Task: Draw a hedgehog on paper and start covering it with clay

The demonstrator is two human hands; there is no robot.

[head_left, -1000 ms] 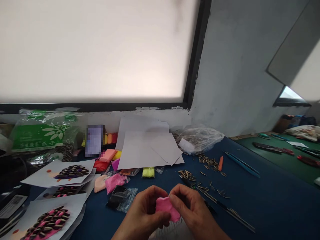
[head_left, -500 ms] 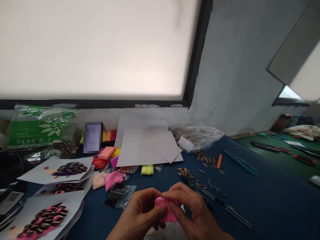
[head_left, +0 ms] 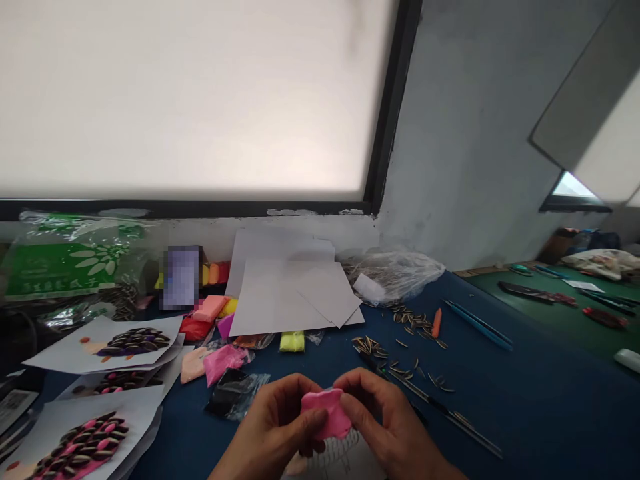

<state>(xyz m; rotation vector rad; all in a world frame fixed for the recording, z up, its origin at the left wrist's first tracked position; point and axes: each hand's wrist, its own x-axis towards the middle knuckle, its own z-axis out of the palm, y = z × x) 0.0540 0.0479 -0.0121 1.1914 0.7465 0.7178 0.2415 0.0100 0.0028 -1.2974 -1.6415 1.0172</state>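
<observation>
A flattened piece of pink modelling clay (head_left: 327, 410) is pinched between both hands, a little above the table's front part. My left hand (head_left: 287, 423) grips its left side, the thumb pressed across the front face. On the right edge, the thumb and fingers of my right hand (head_left: 383, 417) close around the clay. Below them lies a white sheet with pencil lines (head_left: 345, 453), partly covered by the hands; a pale patch of clay shows at its left. A black clay packet (head_left: 230, 393) rests just left of my left hand.
Finished seed pictures (head_left: 85, 440) are stacked at the left. Coloured clay packets (head_left: 225, 363) and white paper sheets (head_left: 295, 293) lie behind the hands. Loose sunflower seeds (head_left: 370, 347), a pen (head_left: 465, 427), an orange stick (head_left: 437, 323) and blue tweezers (head_left: 480, 325) lie to the right.
The pink clay is turned so that more of its flat face shows. My right fingers have moved from over its top to its right edge. The view has shifted slightly.
</observation>
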